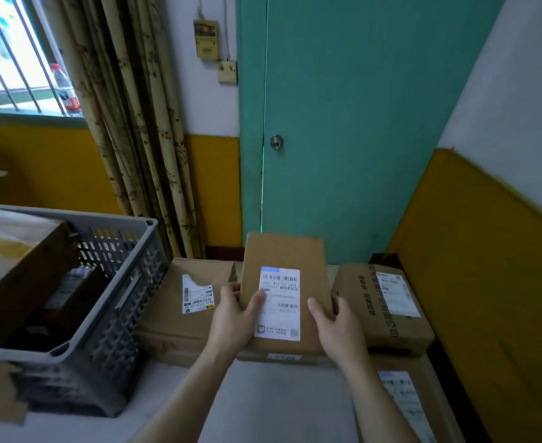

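While gripped at both near sides and tipped up toward the face: flat brown cardboard parcel (pixel 283 251), label uppermost. Left hand (pixel 237 318) curled round the left side, thumb lying across the white shipping label (pixel 281 326); right hand (pixel 336 324) curled round the right side, thumb on top, fingers tucked underneath. Held that way, most likely, to read the label before sorting. Just beyond the left fingers, a large brown cardboard box (pixel 167 324) with its own sticker; just past the right fingers, a squat printed carton (pixel 368 314). Farther left, a grey slotted plastic crate (pixel 129 282) holding boxes, the likely destination.
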### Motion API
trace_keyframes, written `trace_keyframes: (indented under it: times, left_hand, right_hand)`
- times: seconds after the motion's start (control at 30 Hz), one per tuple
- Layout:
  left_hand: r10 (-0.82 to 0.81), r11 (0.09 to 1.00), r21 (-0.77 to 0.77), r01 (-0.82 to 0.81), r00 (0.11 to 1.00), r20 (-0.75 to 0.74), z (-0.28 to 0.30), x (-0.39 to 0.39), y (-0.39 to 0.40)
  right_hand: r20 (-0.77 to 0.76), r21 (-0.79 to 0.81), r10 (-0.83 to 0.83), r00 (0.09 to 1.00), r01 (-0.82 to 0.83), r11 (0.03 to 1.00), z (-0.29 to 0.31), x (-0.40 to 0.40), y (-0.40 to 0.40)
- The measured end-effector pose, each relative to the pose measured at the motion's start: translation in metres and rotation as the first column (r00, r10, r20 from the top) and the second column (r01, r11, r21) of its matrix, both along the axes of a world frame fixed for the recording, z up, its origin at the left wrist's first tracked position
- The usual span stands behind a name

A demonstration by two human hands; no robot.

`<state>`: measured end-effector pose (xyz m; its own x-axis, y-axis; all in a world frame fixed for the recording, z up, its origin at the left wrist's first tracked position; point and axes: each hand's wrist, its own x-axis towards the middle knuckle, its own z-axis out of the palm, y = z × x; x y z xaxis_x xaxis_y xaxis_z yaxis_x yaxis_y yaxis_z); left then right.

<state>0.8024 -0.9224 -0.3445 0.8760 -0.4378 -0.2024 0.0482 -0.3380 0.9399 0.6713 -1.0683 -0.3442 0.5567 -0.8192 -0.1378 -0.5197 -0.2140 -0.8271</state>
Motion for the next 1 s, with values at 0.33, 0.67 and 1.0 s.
trace_keyframes:
  times: [0.33,0.67,1.0]
  left_hand:
    - [-0.089,0.994,-0.039,0.098,0.978,0.188,0.038,-0.025,0.056]
    - [-0.09,0.986,-0.106,0.128,0.947,0.307,0.063,-0.051,0.141]
    - [-0.139,0.979,-0.082,0.188,0.902,0.409,0.091,-0.065,0.187]
  right_hand:
    - [0.206,-0.047,-0.059,0.977,0.07,0.996,0.047,-0.041,0.068]
    - [0.199,-0.22,-0.027,0.98,0.071,0.973,0.078,-0.076,0.151]
    - [0.202,-0.262,-0.045,0.978,0.098,0.96,0.097,-0.096,0.2]
